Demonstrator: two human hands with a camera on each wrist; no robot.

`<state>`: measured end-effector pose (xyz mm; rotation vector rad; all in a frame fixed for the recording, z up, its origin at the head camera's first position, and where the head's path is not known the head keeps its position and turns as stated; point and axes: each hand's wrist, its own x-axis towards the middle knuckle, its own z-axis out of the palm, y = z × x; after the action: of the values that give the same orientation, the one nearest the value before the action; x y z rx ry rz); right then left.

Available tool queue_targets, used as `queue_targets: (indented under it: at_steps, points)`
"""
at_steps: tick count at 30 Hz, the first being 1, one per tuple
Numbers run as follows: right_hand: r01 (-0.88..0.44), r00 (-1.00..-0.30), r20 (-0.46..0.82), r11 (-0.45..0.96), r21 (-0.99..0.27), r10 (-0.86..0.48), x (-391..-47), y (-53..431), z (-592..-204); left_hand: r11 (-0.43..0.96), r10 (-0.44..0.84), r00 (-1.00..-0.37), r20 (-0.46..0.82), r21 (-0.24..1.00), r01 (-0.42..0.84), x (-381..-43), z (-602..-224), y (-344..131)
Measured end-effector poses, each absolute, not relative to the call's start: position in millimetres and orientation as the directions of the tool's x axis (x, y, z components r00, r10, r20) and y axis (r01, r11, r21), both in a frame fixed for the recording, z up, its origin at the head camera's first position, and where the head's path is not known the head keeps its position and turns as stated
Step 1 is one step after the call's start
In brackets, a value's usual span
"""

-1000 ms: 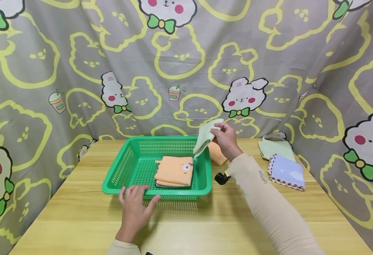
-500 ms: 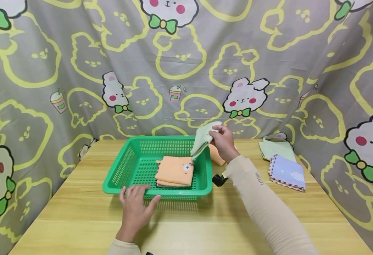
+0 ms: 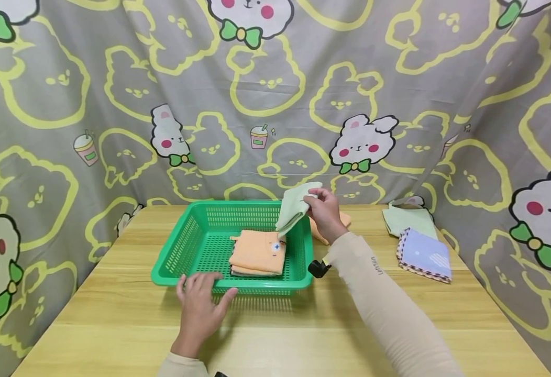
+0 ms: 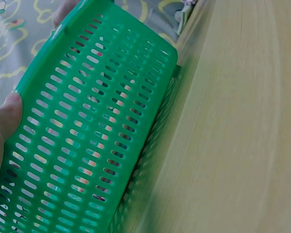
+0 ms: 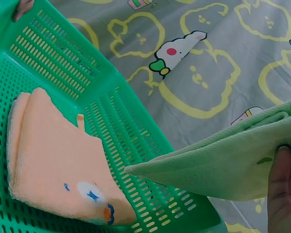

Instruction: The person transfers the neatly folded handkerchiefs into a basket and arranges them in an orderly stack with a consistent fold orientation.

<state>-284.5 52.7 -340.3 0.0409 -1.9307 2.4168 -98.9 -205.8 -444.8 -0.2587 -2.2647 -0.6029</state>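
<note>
My right hand [image 3: 326, 212] pinches a folded pale green towel [image 3: 295, 207] over the right side of a green plastic basket [image 3: 172, 251]. Seen from the right wrist, the thumb [image 5: 281, 179] presses on the towel's face and a pointed corner [image 5: 145, 169] hangs over the basket wall. Inside the basket lies a folded peach towel [image 3: 258, 251] with a small blue-and-white motif. My left hand [image 3: 201, 309] holds the basket's near rim, fingers over the edge, and its thumb [image 4: 12, 114] shows at the rim in the left wrist view.
Behind my right hand, another peach cloth [image 3: 344, 219] lies on the wooden table [image 3: 275, 340], partly hidden. Farther right, a blue towel with a checked border [image 3: 423, 254] overlaps a pale green one [image 3: 409, 219]. A patterned grey curtain [image 3: 275, 178] closes off the back and sides.
My right hand has moved left and slightly down, carrying the pale green towel farther over the basket. More of the peach cloth behind it shows. The left hand has stayed on the rim.
</note>
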Motion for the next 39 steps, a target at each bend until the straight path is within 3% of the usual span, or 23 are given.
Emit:
queue_targets:
  at_steps: [39]
  points:
    - [-0.053, -0.996, 0.020, -0.419, -0.907, 0.083, -286.2, 30.1, -344.3, 0.871, 0.000, -0.704, 0.710, 0.346, 0.349, -99.9, -445.4, -205.7]
